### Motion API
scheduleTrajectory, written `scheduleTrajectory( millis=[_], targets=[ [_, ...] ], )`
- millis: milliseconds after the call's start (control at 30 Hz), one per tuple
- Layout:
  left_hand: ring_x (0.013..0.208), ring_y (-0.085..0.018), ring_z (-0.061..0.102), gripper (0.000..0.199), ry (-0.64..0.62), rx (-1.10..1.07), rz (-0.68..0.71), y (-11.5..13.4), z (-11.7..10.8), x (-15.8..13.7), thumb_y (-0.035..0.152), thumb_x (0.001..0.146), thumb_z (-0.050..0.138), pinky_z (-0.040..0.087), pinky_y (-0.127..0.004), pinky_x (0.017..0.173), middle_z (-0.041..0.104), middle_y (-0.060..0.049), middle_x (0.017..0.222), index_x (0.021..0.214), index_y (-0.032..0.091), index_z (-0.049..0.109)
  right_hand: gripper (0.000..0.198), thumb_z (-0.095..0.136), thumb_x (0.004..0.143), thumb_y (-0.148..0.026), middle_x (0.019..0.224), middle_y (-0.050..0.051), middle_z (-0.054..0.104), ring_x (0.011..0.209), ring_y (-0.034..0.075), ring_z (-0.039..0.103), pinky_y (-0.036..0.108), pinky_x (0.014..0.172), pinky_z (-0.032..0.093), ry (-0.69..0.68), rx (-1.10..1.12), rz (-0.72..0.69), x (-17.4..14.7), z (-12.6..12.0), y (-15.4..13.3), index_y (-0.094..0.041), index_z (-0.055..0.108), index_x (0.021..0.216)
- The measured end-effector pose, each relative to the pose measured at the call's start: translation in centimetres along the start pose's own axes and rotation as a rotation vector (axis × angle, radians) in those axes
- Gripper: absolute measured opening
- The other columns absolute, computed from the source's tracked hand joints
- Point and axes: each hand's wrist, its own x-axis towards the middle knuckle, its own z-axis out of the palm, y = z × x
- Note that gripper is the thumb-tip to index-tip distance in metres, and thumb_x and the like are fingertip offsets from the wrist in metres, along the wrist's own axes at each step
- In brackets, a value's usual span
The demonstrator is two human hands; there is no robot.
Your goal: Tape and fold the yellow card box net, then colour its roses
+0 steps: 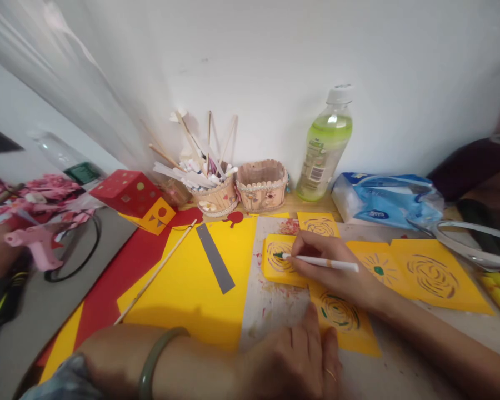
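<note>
Right hand [341, 278] — closed round a white marker [337, 264], green tip at the left panel of a yellow patterned cut-out [379, 271]. Left hand [294, 350], ringed, fingers bent at the lower panel — whether gripping, cannot tell. Leftward: yellow sheet [183, 300], with grey strip [215, 260] and thin stick [158, 268] lying on it. Behind: filled basket [216, 201], second basket [261, 191], bottle of green liquid [325, 155], blue tissue pack [383, 200]. Far left: red spotted box [127, 194], pink glue gun [37, 244].
</note>
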Motion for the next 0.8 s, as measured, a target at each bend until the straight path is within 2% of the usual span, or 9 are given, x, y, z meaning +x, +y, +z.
scheduleTrajectory(
  millis=[267,533,800],
  targets=[
    [0.037,-0.015,0.053,0.011,0.008,-0.009,-0.015,0.27,0.4,-0.33,0.013,0.073,0.06,0.03,-0.023,0.027,0.07,-0.016,0.076,0.082,0.007,0.062,0.013,0.054,0.071,-0.017,0.057,-0.004,0.049,0.053,0.009,0.042,0.021,0.048,0.032,-0.033,0.03,0.008,-0.22,-0.23,-0.11,-0.019,0.045,0.062],
    [0.036,-0.014,0.052,0.011,0.011,-0.014,-0.005,0.25,0.25,-0.13,0.014,0.078,0.055,0.027,-0.023,0.027,0.071,-0.013,0.073,0.082,0.007,0.062,0.014,0.052,0.07,-0.014,0.056,-0.005,0.046,0.052,0.008,0.04,0.021,0.046,0.03,-0.027,0.048,0.024,-0.32,-0.27,0.25,-0.019,0.043,0.061],
    [0.039,-0.015,0.054,0.009,0.012,-0.001,-0.009,0.04,0.06,-0.02,0.013,0.076,0.057,0.028,-0.023,0.028,0.071,-0.013,0.074,0.082,0.008,0.061,0.012,0.054,0.075,-0.022,0.058,-0.005,0.047,0.053,0.009,0.04,0.021,0.046,0.029,0.022,0.037,0.046,0.07,0.16,-0.07,-0.019,0.047,0.066]
  ],
)
